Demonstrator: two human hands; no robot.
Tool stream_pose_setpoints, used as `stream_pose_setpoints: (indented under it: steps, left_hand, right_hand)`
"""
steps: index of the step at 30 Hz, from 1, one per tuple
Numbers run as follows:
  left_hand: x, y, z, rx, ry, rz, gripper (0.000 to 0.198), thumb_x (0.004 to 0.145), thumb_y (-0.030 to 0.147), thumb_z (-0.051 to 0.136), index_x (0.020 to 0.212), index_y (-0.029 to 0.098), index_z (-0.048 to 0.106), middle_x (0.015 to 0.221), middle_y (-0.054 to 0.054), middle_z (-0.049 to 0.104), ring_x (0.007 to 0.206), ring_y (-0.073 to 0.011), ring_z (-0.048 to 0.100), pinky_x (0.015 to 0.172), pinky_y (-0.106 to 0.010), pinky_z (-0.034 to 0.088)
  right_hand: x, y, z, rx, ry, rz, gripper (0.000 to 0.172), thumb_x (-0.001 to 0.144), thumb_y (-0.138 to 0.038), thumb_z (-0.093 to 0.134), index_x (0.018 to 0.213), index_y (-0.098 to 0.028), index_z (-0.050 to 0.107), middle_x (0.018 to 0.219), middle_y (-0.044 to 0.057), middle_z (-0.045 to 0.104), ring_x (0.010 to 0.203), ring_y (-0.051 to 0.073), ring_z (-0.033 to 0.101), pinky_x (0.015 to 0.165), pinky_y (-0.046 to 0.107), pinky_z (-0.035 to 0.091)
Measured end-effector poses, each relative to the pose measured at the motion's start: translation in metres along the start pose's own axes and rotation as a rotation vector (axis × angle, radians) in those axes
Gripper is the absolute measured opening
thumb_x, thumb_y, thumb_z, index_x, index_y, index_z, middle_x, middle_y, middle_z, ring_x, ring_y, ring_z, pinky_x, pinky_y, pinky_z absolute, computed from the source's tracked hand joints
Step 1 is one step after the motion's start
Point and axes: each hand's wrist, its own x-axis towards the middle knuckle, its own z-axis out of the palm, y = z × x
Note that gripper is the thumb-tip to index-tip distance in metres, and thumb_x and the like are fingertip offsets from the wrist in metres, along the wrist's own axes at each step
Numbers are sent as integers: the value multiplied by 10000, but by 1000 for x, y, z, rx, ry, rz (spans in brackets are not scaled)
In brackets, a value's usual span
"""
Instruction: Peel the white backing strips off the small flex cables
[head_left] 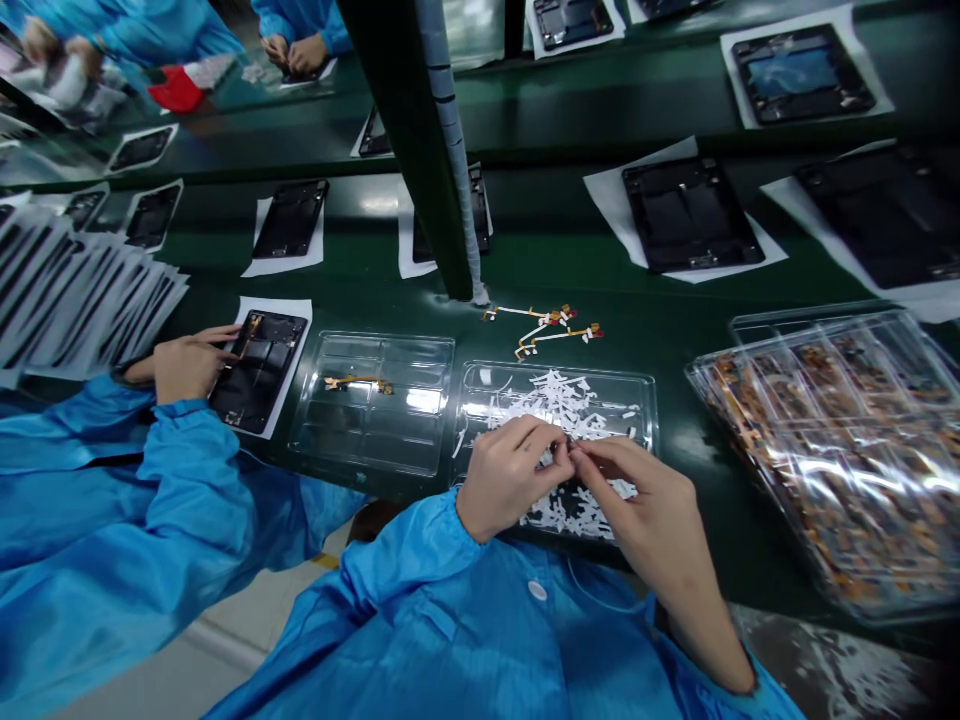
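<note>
My left hand (517,470) and my right hand (641,500) meet fingertip to fingertip, both pinched closed. Whatever sits between the fingertips is small, dark and mostly hidden, so I cannot name it. Under them lies a clear plastic tray (651,400) strewn with small white paper strips (555,395). Just beyond this tray, flex cables (555,330) with white strips and orange ends rest on the green bench. To the left, another clear tray (382,440) holds a single orange flex cable (360,384).
Stacked clear trays (847,420) full of flex cables stand at right. A green post (420,150) rises ahead. At left a co-worker's hands (187,365) touch a black tablet housing (262,370). More housings (690,215) on white sheets line the benches; other people work beyond.
</note>
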Motion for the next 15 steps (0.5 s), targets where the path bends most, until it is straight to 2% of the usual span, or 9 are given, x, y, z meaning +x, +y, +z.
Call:
stream_pose_setpoints:
  steps: [2,5,7,9,12,15]
  left_hand:
    - [-1,-4,0,-25,-27,-42,100,926,153,582,930,174,679,854,-41,710,804,-166,695,701,-269,559]
    - [0,-7,-4,-270,-106,-218,127,926,156,583,963,178,702,885,-40,705,778,-139,677,673,-239,561]
    - [3,-6,-8,-492,-179,-321,163,919,183,633,1057,186,719,957,-42,715,765,-120,671,630,-212,550]
    - [6,-4,-10,-618,-213,-354,165,915,222,679,1066,191,738,971,-42,725,755,-113,659,608,-205,531]
    - [11,-3,-9,-646,-190,-353,98,930,248,693,925,178,761,873,-35,731,755,-121,646,612,-212,515]
    - [10,-3,-8,-611,-125,-343,127,968,239,655,996,186,767,937,-48,745,809,-127,678,618,-208,531]
  right_hand:
    - [0,3,-4,-42,3,28,162,993,-345,610,955,-221,708,925,40,731,761,185,678,669,293,533]
    - [1,4,-13,-50,-22,92,186,978,-387,621,927,-225,695,844,13,719,637,156,625,590,278,499]
    - [3,3,-18,-11,-83,111,204,977,-407,616,935,-228,705,832,11,716,648,158,627,583,276,493]
    - [6,1,-19,33,-146,115,221,985,-414,600,957,-230,718,837,15,714,688,165,639,602,279,494]
    - [7,3,-18,76,-192,152,247,981,-436,605,1005,-230,740,873,28,724,740,179,654,626,284,496]
    - [6,9,-18,122,-160,223,277,940,-473,664,999,-221,762,936,53,746,790,199,672,662,288,517]
